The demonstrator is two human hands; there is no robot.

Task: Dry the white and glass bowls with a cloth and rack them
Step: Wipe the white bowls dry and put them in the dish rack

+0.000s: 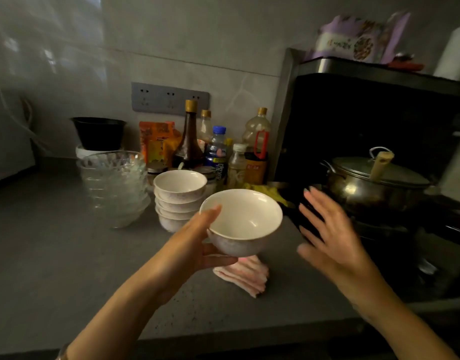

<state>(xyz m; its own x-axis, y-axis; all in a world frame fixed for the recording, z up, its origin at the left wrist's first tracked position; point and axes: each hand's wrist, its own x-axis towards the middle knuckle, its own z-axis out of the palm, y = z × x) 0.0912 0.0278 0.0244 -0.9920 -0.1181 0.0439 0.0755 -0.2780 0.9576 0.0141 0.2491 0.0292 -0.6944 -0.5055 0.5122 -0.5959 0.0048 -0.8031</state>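
Note:
My left hand (197, 245) grips a white bowl (243, 219) above the grey counter, thumb on the near rim and fingers under its base. Spread and empty, my right hand (330, 229) hovers just to the right of that bowl, its fingers straight. Under the bowl lies a folded pink cloth (243, 278) on the counter. Behind and to the left stands a stack of several white bowls (179, 198). Left of that stack is a stack of several glass bowls (114, 185).
Sauce bottles (188, 136) and packets line the wall behind the bowls. A black bowl (99, 132) sits at the back left. A lidded steel pot (374, 183) stands on the stove at the right, under a dark hood. The grey counter (55, 255) stretches left.

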